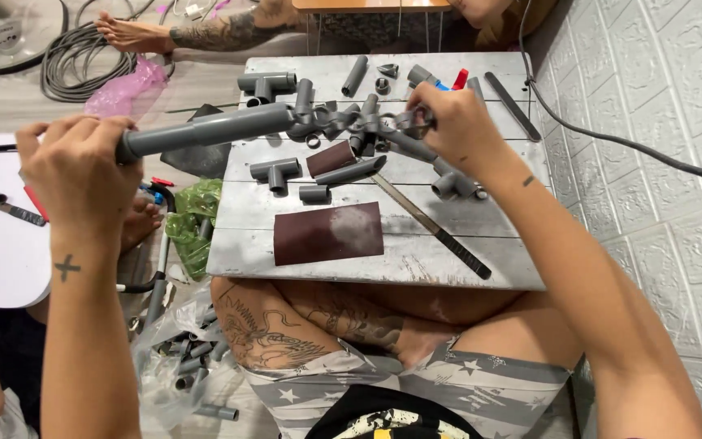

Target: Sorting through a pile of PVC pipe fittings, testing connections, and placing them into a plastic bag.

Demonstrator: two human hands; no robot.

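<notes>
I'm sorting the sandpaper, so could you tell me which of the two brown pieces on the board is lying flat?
The large rectangular sheet near the board's front edge lies flat; the smaller piece behind it curls among the pipe fittings.

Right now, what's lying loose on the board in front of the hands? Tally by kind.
Sandpaper sheets: 2, large, small
Metal files: 2
Loose grey tee fittings: 2
Short straight grey pipe: 1
Total: 7
</notes>
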